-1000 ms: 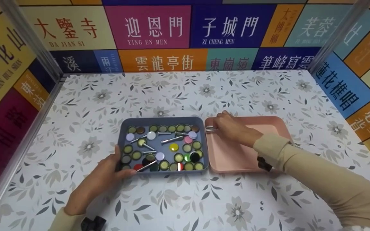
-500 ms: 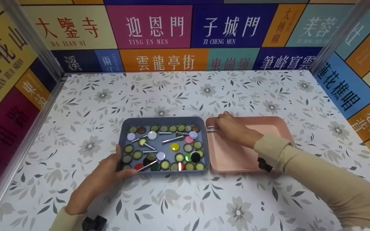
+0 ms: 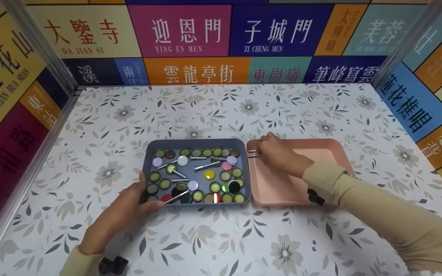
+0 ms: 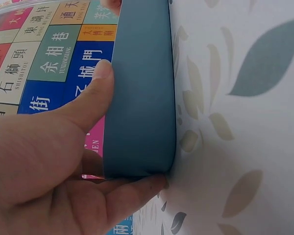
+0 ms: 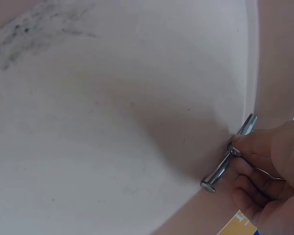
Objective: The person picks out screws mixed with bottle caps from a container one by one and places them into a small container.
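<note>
My left hand (image 3: 123,203) holds the near left corner of the blue tray (image 3: 247,172), thumb on the front rim and fingers against the left end. In the left wrist view the thumb tip touches the rim of the tray wall (image 4: 142,93). Bottle caps (image 3: 209,174) and silver bolts (image 3: 206,165) lie scattered in that tray. At the far left corner of the pink tray (image 3: 282,184), my right hand (image 3: 276,151) pinches a silver bolt (image 5: 218,174). A second bolt appears alongside, partly hidden by the fingertips.
The two trays stand side by side, edges nearly touching, on a floral-patterned table cover (image 3: 221,111). Printed panels (image 3: 190,30) enclose the back and both sides. One bolt (image 3: 177,197) leans toward the blue tray's front rim, near the left thumb.
Both hands keep their places, and the bolts by the right fingers look the same. Only a slight shift of the whole head view shows.
</note>
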Available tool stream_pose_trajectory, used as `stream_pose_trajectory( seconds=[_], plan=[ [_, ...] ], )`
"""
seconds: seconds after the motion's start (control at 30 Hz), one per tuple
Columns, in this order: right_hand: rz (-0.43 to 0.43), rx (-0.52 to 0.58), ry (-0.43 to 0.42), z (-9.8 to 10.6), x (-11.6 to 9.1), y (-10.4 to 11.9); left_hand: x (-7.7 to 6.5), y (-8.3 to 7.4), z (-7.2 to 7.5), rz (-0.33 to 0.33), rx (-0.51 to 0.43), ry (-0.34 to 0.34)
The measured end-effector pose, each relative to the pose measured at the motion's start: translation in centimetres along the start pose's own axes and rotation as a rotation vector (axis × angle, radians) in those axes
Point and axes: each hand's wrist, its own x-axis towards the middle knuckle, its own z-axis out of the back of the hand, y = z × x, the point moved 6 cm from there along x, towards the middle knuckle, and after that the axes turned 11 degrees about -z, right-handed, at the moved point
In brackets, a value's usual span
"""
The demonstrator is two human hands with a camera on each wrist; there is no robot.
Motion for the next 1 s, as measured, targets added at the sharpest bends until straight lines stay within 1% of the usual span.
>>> stream_pose_trajectory(
  seconds=[0.23,0.4,0.5,0.7,0.8,0.9,1.0],
  plan=[
    [-0.045,-0.026,0.026,0.0,0.0,-0.2,0.1,0.0,0.1,0.008,-0.027,-0.004],
    [-0.052,-0.033,0.024,0.1,-0.1,-0.1,0.1,0.0,0.0,0.006,-0.033,-0.003],
    [-0.042,-0.019,0.001,0.2,-0.1,0.0,0.0,-0.1,0.0,-0.008,-0.026,-0.008],
    [-0.014,-0.026,-0.022,0.3,-0.2,0.1,-0.1,-0.1,0.0,-0.005,-0.012,-0.013],
    [0.015,-0.016,-0.03,0.5,-0.2,0.3,-0.1,0.0,-0.1,0.001,-0.006,-0.012],
    [0.054,0.026,-0.045,0.6,-0.2,0.6,-0.1,0.0,-0.1,0.007,-0.007,-0.012],
    [0.092,0.038,-0.073,0.7,-0.1,0.9,-0.1,0.0,-0.1,0.004,-0.009,-0.015]
  ],
)
